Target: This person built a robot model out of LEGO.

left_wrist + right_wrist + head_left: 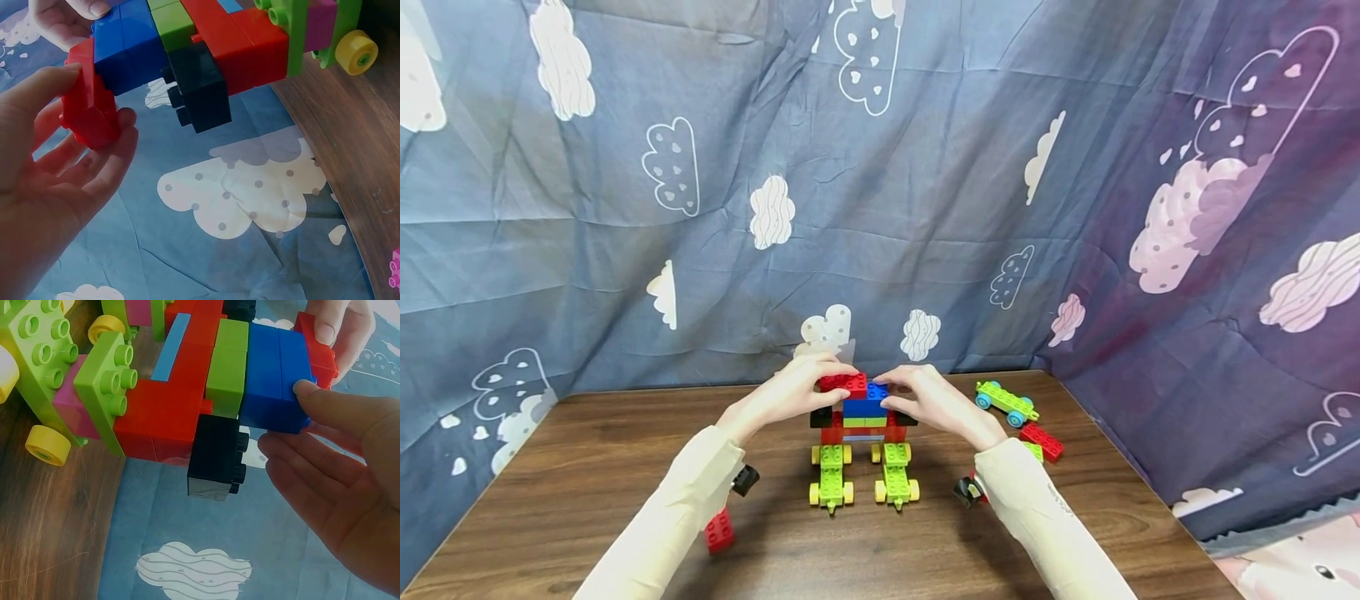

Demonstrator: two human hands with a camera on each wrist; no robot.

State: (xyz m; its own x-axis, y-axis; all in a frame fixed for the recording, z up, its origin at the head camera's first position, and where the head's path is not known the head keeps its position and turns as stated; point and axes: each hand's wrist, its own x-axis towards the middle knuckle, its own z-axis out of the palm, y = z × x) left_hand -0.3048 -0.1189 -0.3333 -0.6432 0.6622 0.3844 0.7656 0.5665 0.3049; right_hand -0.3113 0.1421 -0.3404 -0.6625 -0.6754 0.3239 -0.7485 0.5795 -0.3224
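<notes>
A model of stacked bricks [861,421] stands mid-table on two green wheeled bases [831,479]. It has red, black, green and blue layers. My left hand [831,375] pinches a red brick [844,382] between thumb and fingers at the model's top left, against the blue bricks [122,47]. The left wrist view shows this red brick [90,106] in the fingers. My right hand [898,392] grips the blue top bricks [275,375] from the right, thumb on their edge and fingers underneath. A black brick [215,456] juts out from each side of the model.
A green wheeled base with blue wheels [1007,402] and a loose red brick [1042,441] lie to the right. Another red brick [718,531] lies under my left forearm. Cloud-print cloth [880,208] walls in the back and right of the wooden table [587,467].
</notes>
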